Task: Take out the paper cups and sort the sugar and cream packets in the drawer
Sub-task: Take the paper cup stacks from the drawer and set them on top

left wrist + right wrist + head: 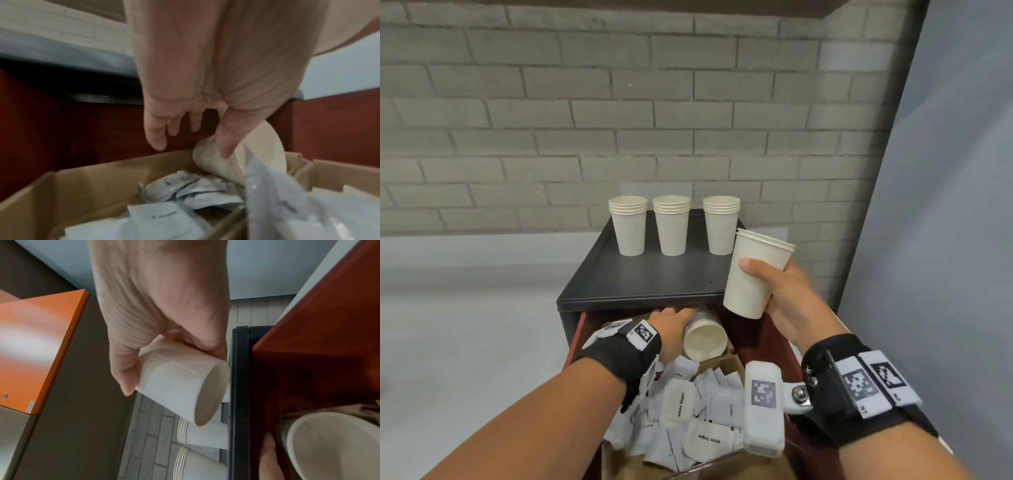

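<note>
My right hand [767, 277] grips a short nested stack of white paper cups [750, 291] upright above the drawer's right side; in the right wrist view the thumb and fingers of this hand [172, 369] wrap the stack [185, 389]. My left hand [678, 313] reaches into the open red drawer [767, 339], beside a paper cup lying on its side [703, 339]. In the left wrist view the left hand [191, 142] has straight fingers, and the thumb touches that cup [216, 162]. White sugar and cream packets [688, 411] fill a cardboard box [82, 186].
Three stacks of paper cups [629, 224], [672, 224], [720, 222] stand in a row at the back of the black cabinet top [640, 277]. A grey brick wall [619, 120] rises behind it. A grey panel [945, 205] stands close on the right.
</note>
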A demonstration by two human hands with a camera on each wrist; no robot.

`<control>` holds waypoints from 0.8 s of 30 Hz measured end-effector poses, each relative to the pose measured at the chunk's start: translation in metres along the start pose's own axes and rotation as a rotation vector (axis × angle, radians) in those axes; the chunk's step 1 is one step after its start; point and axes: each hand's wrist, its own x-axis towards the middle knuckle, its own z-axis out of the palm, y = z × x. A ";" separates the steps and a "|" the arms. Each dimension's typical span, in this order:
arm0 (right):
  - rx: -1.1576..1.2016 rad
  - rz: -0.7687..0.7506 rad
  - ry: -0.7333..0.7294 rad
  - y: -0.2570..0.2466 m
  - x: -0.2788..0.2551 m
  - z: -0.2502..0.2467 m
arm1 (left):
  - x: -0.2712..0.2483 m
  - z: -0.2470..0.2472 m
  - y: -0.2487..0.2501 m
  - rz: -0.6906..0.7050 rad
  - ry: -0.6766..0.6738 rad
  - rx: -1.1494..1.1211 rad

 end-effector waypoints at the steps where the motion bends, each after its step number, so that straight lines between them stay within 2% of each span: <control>1: 0.004 0.004 0.007 0.002 -0.002 -0.001 | 0.005 0.001 0.001 0.036 -0.002 0.026; 5: -0.003 0.026 0.034 0.012 -0.001 -0.003 | 0.021 0.000 0.004 0.157 0.007 0.080; 11: 0.003 0.059 0.060 0.018 -0.001 -0.007 | 0.035 -0.001 0.002 0.186 -0.051 0.141; 17: 0.014 0.069 0.049 0.021 0.000 -0.009 | 0.037 0.000 -0.001 0.061 -0.116 0.114; 19: 0.012 0.061 0.056 0.022 0.000 -0.010 | 0.035 0.000 -0.008 0.014 -0.100 0.138; 24: -0.046 0.008 0.140 0.024 0.000 -0.008 | 0.021 -0.001 -0.021 -0.071 -0.063 -0.039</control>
